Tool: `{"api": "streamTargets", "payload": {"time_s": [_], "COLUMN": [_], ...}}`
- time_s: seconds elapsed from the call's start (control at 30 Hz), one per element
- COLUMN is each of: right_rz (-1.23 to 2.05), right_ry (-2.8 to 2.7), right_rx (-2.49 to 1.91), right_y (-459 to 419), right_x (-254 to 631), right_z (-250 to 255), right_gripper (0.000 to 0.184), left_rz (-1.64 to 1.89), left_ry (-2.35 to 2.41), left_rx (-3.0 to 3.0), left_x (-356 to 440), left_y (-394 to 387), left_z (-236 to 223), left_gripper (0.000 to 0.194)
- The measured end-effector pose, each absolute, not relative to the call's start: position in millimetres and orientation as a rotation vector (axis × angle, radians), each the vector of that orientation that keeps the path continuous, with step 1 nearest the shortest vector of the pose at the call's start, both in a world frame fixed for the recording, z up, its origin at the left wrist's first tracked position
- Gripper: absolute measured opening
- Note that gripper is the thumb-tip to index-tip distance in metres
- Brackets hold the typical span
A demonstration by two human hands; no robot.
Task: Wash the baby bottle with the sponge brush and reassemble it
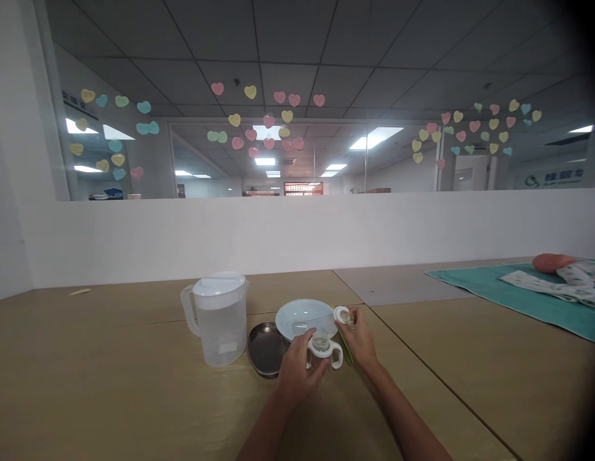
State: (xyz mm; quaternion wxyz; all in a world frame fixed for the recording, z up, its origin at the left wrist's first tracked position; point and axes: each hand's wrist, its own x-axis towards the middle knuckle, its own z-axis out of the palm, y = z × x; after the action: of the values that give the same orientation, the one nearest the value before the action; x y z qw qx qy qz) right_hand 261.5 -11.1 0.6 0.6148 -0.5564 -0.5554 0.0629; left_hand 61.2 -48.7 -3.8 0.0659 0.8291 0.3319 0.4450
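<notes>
My left hand [297, 371] wraps round a small clear bottle [321, 351] with white side handles, standing on the tan table [134, 384]. My right hand [359, 339] pinches a small white ring-shaped cap [342, 315] just above and right of the bottle, fingers closed on it. A green strip [347, 349] shows beside that hand. Directly behind the bottle sits a white plate [304, 317], and a round metal dish [266, 349] lies to its left.
A clear plastic pitcher with a white lid [219, 326] stands left of the metal dish. A teal mat [528, 291] with patterned cloth and an orange object [551, 262] lies at the far right. A white partition [297, 230] runs behind the table.
</notes>
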Motion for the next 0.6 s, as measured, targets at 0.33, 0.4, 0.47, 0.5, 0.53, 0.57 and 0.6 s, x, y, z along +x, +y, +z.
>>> {"api": "streamTargets", "payload": {"time_s": [0.33, 0.4, 0.47, 0.5, 0.53, 0.57, 0.6], "right_rz": [-0.233, -0.232, -0.217, -0.208, -0.199, -0.188, -0.176], "right_ry": [-1.484, -1.545, -1.596, -1.621, -1.647, -1.674, -1.703], "right_rx": [-1.169, -1.168, -1.182, -1.197, -1.211, -1.224, -1.233], "right_y": [-8.7, -9.2, -9.3, -9.4, -9.4, -9.5, -9.8], "right_x": [262.5, 261.4, 259.9, 259.0, 258.1, 257.3, 256.5], "right_z": [-6.2, -7.2, -7.6, -7.6, -7.6, -7.5, -7.5], "right_gripper": [0.034, 0.04, 0.043, 0.042, 0.041, 0.041, 0.04], "left_rz": [1.343, 1.342, 1.349, 1.357, 1.363, 1.37, 1.375], "left_ry": [1.009, 1.013, 1.009, 1.005, 1.0, 0.996, 0.993], "left_rx": [2.512, 2.51, 2.513, 2.514, 2.515, 2.515, 2.513], "left_x": [62.0, 62.0, 62.0, 62.1, 62.1, 62.1, 62.1], "left_y": [-50.6, -50.5, -49.8, -49.4, -48.9, -48.6, -48.3], "left_z": [-2.6, -2.8, -3.8, -4.6, -5.3, -6.0, -6.5], "left_gripper": [0.055, 0.055, 0.055, 0.055, 0.055, 0.055, 0.055]}}
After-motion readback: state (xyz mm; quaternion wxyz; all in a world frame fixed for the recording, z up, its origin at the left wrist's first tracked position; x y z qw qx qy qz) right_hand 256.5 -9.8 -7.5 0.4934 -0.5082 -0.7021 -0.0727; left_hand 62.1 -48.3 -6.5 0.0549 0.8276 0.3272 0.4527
